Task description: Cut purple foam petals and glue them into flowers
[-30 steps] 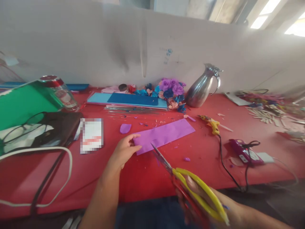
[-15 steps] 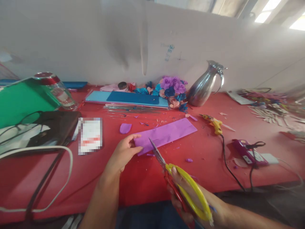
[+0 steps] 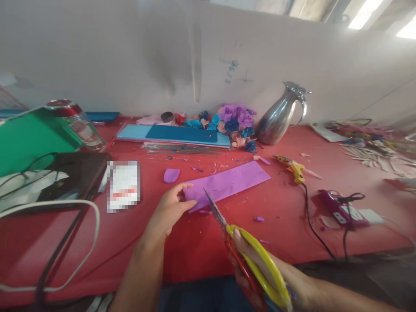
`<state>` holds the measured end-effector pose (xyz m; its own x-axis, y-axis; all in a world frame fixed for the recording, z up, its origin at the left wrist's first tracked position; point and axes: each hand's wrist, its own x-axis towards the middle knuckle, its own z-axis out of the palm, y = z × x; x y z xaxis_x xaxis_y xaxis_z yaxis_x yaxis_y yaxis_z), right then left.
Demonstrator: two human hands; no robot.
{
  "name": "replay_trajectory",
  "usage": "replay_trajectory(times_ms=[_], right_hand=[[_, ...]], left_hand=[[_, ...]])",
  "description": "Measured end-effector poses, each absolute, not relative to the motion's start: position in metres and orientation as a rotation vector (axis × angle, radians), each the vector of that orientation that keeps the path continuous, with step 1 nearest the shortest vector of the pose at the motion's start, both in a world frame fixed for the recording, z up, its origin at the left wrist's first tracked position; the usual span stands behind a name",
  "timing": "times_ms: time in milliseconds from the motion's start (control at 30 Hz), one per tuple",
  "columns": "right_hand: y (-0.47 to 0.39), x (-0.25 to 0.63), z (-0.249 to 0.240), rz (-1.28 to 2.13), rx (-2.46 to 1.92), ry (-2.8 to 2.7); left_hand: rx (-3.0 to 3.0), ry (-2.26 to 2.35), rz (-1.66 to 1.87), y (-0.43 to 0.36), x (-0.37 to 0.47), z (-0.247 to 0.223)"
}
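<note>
A long purple strip of paper or thin foam (image 3: 237, 182) lies slantwise on the red table. My left hand (image 3: 172, 206) pinches its left end between thumb and fingers. Scissors (image 3: 260, 255) with one yellow and one red handle are in my right hand (image 3: 250, 264), its thumb inside the yellow loop. Their blades look closed, or nearly so, and the tips overlap the strip's lower edge close to my left thumb. A small rounded purple piece (image 3: 171, 175) rests above my left hand, and purple scraps (image 3: 259, 219) are scattered about.
A yellow glue gun (image 3: 294, 171) and a purple power strip (image 3: 341, 208) trail cords at right. Behind stand a metal jug (image 3: 281, 115), paper flowers (image 3: 235, 119) and blue sheets (image 3: 172, 134). At left are a jar (image 3: 81, 125), a dark case (image 3: 81, 173) and a white cable (image 3: 95, 234).
Almost nothing differs. The whole view has shifted very slightly; both hands, the strip and the scissors keep their places relative to each other.
</note>
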<state>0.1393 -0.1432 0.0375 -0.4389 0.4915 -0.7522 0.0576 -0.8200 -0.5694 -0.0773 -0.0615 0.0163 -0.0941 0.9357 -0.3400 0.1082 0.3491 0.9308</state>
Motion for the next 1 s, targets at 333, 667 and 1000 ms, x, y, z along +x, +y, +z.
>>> replay_trajectory(times_ms=[333, 667, 1000], right_hand=[[-0.143, 0.142, 0.043, 2.320, -1.450, -0.752], [-0.145, 0.143, 0.023, 2.356, -1.410, -0.695], [-0.141, 0.134, 0.033, 2.310, -1.341, -0.807]], left_hand=[[0.980, 1.522, 0.935, -0.062, -0.074, 0.021], [0.961, 1.480, 0.958, -0.063, -0.075, 0.019], [0.941, 1.460, 0.958, -0.062, -0.077, 0.017]])
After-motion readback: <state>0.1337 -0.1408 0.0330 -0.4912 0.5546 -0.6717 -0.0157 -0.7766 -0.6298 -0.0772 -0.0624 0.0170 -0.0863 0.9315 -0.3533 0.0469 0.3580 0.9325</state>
